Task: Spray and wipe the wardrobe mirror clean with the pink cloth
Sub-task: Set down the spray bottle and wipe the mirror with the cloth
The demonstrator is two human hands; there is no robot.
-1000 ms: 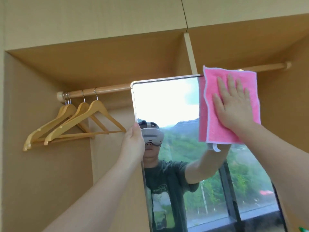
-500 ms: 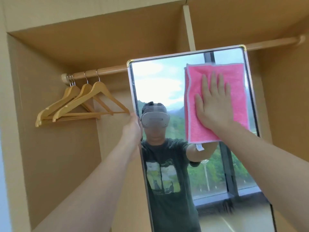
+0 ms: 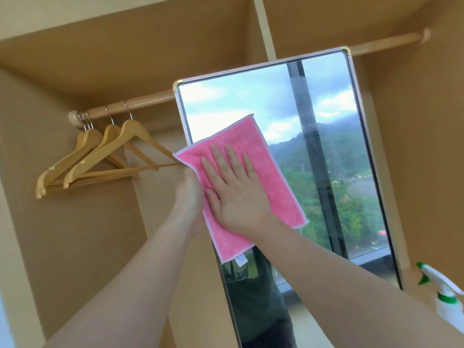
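The soft, limp cloth (image 3: 253, 177) was pressed flat under the spread right hand (image 3: 233, 194) on the mirror (image 3: 326, 136)'s left side; the fragile mirror's left edge was gripped by the left hand (image 3: 189, 189).

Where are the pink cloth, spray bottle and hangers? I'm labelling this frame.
pink cloth (image 3: 276, 177), head view, bare upper right area.
spray bottle (image 3: 449, 306), head view, white body.
hangers (image 3: 130, 136), head view, front hanger's shoulder.

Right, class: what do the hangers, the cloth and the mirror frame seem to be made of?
Hangers: pale varnished wood, grain and sheen, metal hooks.
Cloth: pink fuzzy fabric, likely microfibre, with white stitched edging.
Mirror frame: smooth silvery metal or plastic, gold corner caps.
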